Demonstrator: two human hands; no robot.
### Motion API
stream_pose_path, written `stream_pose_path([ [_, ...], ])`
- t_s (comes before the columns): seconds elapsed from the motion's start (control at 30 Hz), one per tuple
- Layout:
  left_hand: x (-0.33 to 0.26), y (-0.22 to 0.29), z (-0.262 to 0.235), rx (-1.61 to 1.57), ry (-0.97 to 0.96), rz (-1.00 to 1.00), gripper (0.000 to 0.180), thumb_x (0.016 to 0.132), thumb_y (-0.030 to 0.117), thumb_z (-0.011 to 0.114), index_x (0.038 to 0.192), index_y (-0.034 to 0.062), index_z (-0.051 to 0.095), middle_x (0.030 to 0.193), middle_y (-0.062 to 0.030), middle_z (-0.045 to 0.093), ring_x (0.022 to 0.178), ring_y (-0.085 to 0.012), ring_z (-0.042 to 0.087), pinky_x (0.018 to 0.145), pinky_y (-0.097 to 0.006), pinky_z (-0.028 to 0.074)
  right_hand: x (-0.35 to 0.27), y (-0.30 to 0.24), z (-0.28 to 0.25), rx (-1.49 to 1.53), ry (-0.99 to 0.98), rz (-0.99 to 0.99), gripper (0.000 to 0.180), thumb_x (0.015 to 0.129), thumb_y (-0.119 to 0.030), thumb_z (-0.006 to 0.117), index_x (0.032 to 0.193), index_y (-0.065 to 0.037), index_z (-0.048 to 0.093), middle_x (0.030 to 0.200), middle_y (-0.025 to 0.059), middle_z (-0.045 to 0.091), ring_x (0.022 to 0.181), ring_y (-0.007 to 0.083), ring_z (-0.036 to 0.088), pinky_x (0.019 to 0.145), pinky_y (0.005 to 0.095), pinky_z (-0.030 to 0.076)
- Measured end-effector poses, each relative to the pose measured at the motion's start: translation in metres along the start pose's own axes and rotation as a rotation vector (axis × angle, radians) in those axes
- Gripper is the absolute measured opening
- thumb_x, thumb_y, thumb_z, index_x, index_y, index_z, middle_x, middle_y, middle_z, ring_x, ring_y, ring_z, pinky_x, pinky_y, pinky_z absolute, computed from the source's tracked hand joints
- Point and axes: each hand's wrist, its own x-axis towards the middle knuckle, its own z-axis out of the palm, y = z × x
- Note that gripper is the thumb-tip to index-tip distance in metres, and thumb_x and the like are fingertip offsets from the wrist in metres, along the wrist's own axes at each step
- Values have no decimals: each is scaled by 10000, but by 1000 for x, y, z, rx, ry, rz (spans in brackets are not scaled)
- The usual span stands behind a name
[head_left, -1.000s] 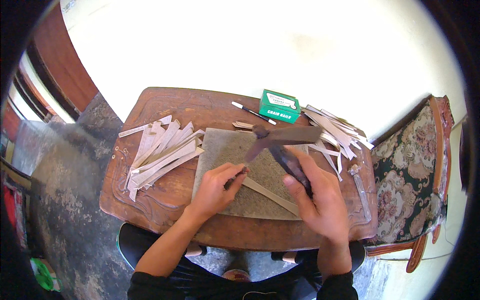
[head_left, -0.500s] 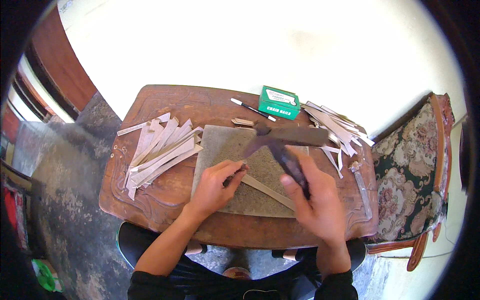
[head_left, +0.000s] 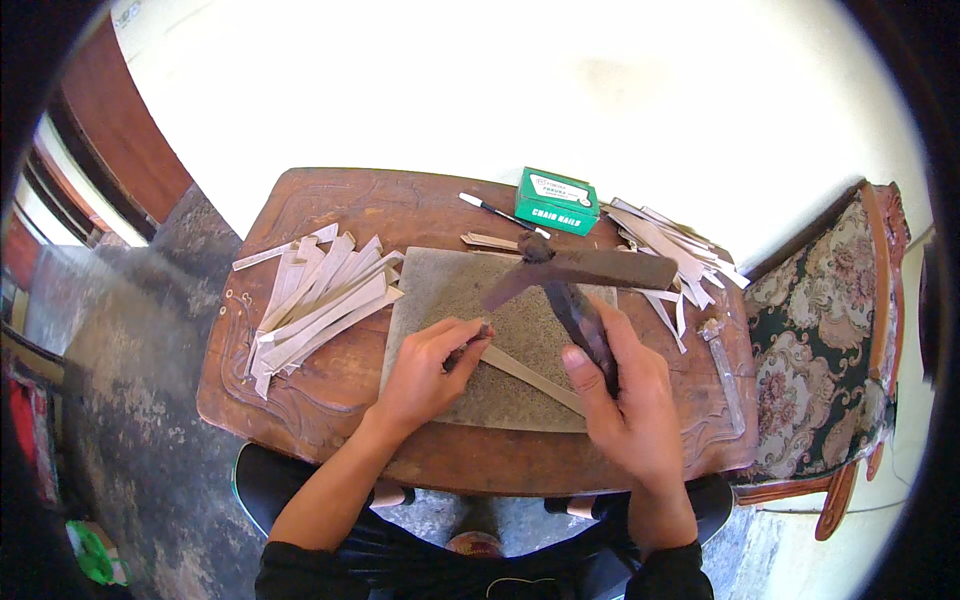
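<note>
My right hand (head_left: 640,400) is wrapped round the dark handle of a hammer (head_left: 620,268). The hammer's rusty brown head is raised above a grey stone slab (head_left: 430,290). Over the slab's middle, my left hand (head_left: 432,370) is closed in a pinch on a short dark tool (head_left: 460,352), mostly covered by the fingers, so its kind is unclear. A narrow pale strip (head_left: 530,378) runs across the slab from beside the left fingertips toward the lower right, passing below the right hand. A gap separates the hammer head from the left hand.
Pale cut strips lie in a left pile (head_left: 325,300) and a right pile (head_left: 680,250) on the carved wooden table (head_left: 330,205). Behind the slab are a green box (head_left: 556,200) and a marker (head_left: 500,213). A wooden-handled tool (head_left: 722,380) lies right, near a floral chair (head_left: 820,340).
The hammer head has shifted slightly to the right and looks sharper than before. My left hand keeps the dark tool in nearly the same place.
</note>
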Motion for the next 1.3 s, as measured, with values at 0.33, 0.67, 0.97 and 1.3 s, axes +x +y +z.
stream_pose_path([
  [0.33, 1, 1, -1, -37, -20, -92, 155, 904, 35, 714, 1053, -6, 710, 948, -137, 728, 802, -226, 703, 694, -325, 528, -1, 37, 26, 473, 53, 199, 362, 1067, -240, 522, 1359, -26, 507, 844, 94, 588, 665, 216, 605, 679, 380, 544],
  [0.67, 1, -10, -5, -147, -41, -276, 98, 966, 48, 673, 1039, -16, 681, 938, -57, 730, 866, -89, 667, 754, -266, 533, 1, 92, 83, 810, 177, 411, 297, 1093, -288, 469, 1251, -39, 502, 805, 15, 493, 605, 104, 512, 691, 340, 587],
  [0.97, 1, -11, -2, -285, -41, -245, 112, 993, 22, 630, 1085, -40, 649, 1037, -74, 721, 964, -105, 666, 841, -266, 535, 1, 93, 85, 780, 158, 414, 275, 1092, -271, 473, 1229, -35, 499, 800, 13, 488, 613, 90, 510, 705, 326, 593],
  [1.3, 2, -8, -2, -169, -84, -213, 75, 954, 38, 679, 1013, -8, 679, 1047, -73, 745, 914, -111, 682, 764, -267, 527, 0, 93, 86, 764, 168, 381, 278, 1086, -267, 492, 1229, -29, 504, 796, 14, 493, 607, 85, 513, 679, 302, 581],
])
